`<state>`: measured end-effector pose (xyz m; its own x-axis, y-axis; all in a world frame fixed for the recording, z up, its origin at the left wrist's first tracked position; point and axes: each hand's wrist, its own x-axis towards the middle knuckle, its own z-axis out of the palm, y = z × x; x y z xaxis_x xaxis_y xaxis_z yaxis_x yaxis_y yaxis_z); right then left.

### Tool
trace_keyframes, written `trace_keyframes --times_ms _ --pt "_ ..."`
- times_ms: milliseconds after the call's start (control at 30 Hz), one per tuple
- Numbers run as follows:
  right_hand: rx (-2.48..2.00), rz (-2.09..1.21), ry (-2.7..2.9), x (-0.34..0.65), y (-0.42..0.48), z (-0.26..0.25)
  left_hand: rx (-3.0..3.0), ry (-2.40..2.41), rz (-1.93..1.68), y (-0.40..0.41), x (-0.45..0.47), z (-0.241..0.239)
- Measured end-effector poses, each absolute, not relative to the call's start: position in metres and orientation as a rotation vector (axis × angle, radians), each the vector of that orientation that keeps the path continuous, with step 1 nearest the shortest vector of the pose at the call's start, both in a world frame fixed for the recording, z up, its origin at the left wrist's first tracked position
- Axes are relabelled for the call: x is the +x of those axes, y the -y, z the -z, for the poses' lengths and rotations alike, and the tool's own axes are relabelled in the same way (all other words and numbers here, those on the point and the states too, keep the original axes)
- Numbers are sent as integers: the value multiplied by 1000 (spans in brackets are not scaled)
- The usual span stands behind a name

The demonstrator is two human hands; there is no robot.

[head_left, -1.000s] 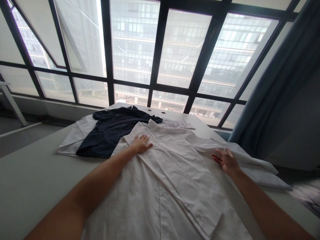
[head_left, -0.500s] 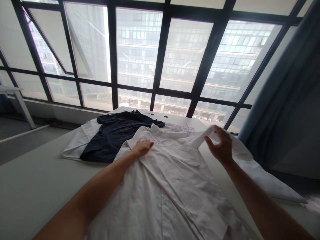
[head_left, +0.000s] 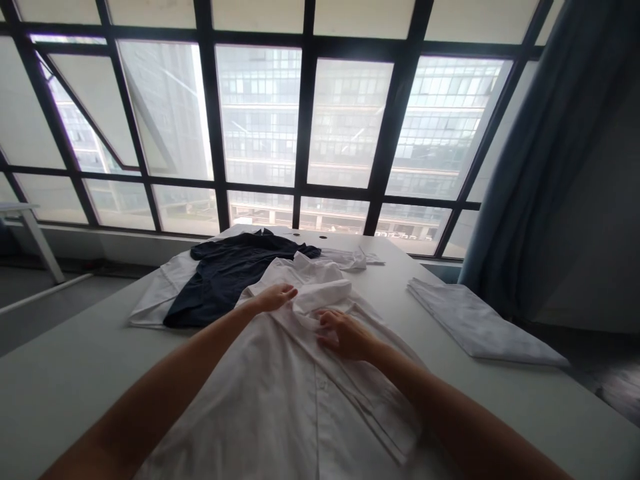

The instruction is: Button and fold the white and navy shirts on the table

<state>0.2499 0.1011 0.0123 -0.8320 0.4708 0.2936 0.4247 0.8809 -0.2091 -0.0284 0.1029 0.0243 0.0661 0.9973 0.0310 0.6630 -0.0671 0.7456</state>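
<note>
A white button-front shirt (head_left: 295,400) lies spread on the pale table (head_left: 65,353), with its sleeve folded inward over the chest in a loose bunch (head_left: 323,297). My right hand (head_left: 346,335) rests flat on that fold, fingers apart and holding nothing. My left hand (head_left: 274,298) lies open on the shirt's upper left edge, close to the fold. A navy shirt (head_left: 230,273) lies to the left, on top of a white garment (head_left: 160,290).
A folded pale grey cloth (head_left: 475,321) lies at the table's right side. A small crumpled white piece (head_left: 350,259) lies at the far end. A blue curtain (head_left: 520,153) hangs at the right, and a large dark-framed window (head_left: 305,127) runs behind the table.
My right hand has let go of the sleeve, which it carried left and laid over the shirt's chest. That hand now presses on the fold. The view has tilted slightly.
</note>
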Motion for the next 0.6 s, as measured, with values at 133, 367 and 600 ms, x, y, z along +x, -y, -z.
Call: trace_keyframes --times_ms 133,367,600 --pt "-835 -68 2734 253 -113 -16 2168 -1908 -599 -120 21 -33" --pt "-1078 35 2731 277 -157 -15 2318 -2078 -303 -150 85 -37" --pt "-1201 -37 2539 299 -176 5 2151 -2059 -797 -153 59 -51"
